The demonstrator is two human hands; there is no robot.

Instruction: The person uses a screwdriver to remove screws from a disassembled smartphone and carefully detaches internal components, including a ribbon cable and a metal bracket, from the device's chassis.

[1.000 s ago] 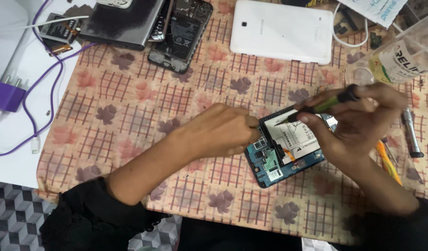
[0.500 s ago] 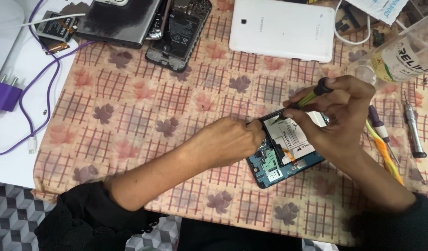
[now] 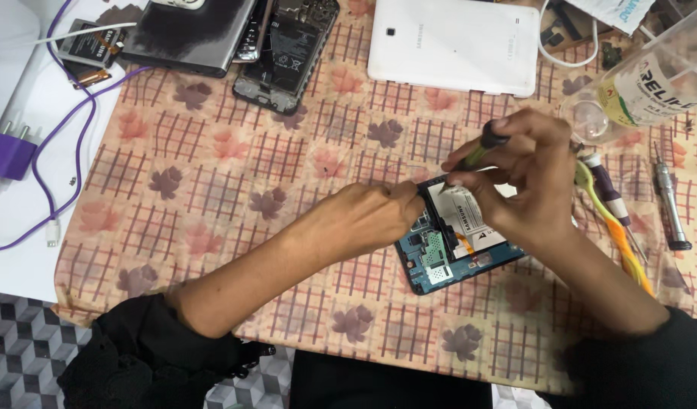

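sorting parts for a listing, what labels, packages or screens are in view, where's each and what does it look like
Battery label: white rectangle in the opened phone, between left hand and right hand.
Bottle label: white with green and black, far right.
Tablet: white, screen down, top centre.
Packet: white, top right corner.

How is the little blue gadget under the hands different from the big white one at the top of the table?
The blue device lies opened, its circuit board and white battery showing; the white tablet is closed, showing a smooth back. The blue device looks smaller than the white tablet. The left hand steadies the blue device while the right hand works a screwdriver at it; nobody touches the white tablet. Both lie flat on the leaf-patterned tablecloth.
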